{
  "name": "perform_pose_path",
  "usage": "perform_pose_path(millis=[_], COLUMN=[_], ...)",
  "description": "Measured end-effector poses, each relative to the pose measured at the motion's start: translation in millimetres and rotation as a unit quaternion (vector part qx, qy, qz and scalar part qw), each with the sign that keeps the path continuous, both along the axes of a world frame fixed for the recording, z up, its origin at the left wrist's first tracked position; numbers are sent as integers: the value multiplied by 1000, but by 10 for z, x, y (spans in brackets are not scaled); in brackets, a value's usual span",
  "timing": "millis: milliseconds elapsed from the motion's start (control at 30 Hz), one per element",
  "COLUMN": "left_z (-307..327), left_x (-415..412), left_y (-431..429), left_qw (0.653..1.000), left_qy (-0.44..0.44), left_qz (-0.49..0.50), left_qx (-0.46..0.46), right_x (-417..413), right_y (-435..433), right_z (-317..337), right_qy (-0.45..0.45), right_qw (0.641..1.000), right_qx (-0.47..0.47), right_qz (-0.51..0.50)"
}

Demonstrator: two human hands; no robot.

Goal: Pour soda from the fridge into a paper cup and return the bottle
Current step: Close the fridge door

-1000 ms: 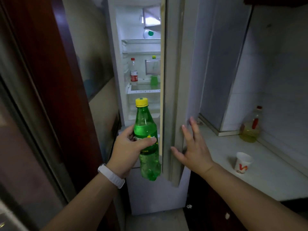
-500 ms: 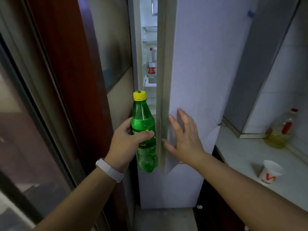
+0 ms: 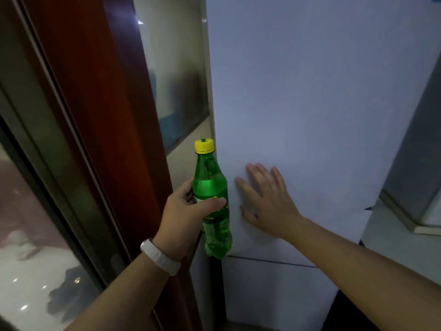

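The fridge door [image 3: 310,103] fills the upper right as a pale, blank front, lying flush, so the inside is hidden. Its top and right side run out of view. Below a thin dark seam sits a lower door [image 3: 274,290], cut off at the bottom. At the far right only a strip of counter [image 3: 393,237] shows, most of it out of frame.

The left hand [image 3: 183,216] grips a green bottle [image 3: 210,185] around its middle and holds it upright in the air, just in front of the fridge's left edge. The thumb [image 3: 214,202] wraps across the label and covers most of it; the other fingers are hidden behind the bottle. A yellow cap [image 3: 204,146] is on the neck. Bubbles cling inside the lower part, but how far the liquid reaches is hard to read through the green plastic.

The right hand [image 3: 267,201] lies flat on the fridge door just right of the bottle, fingers straight and spread.

A white wristband [image 3: 160,256] circles the left wrist. To the left stand a dark red wooden frame [image 3: 100,103] and a glass pane [image 3: 31,271] with blurred reflections.
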State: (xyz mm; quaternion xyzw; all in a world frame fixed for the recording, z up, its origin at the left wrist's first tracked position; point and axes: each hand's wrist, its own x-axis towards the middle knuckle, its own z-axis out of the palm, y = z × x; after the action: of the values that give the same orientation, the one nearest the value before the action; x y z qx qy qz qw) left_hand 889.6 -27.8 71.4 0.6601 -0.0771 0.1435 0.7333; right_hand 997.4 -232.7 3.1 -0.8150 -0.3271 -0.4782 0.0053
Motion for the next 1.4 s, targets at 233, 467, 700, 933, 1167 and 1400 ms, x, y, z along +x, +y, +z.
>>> perform_pose_path(millis=[233,467,700,933,1167,1400], left_z=[16,-73,-146,-174,-162,-116], left_x=[425,835,1097,1215,1186,1053], left_y=[-179,-292,-328,-392,-378,-323], left_qw=[999,998,996,995,995,996], left_qy=[-8,9,30,39,40,31], left_qz=[32,55,84,95,94,80], left_qx=[-11,-4,-6,0,-5,-10], right_x=[531,984,1242,1431,1491,1245], right_y=[-107,-158,-112,-114,-224,-264], right_z=[-18,-32,-25,19,92,124], right_qy=[8,46,82,121,247,368], right_qw=[999,996,995,989,951,910], right_qx=[-44,-61,-55,-76,-146,-132], right_qz=[-26,-34,-30,-48,-116,-138])
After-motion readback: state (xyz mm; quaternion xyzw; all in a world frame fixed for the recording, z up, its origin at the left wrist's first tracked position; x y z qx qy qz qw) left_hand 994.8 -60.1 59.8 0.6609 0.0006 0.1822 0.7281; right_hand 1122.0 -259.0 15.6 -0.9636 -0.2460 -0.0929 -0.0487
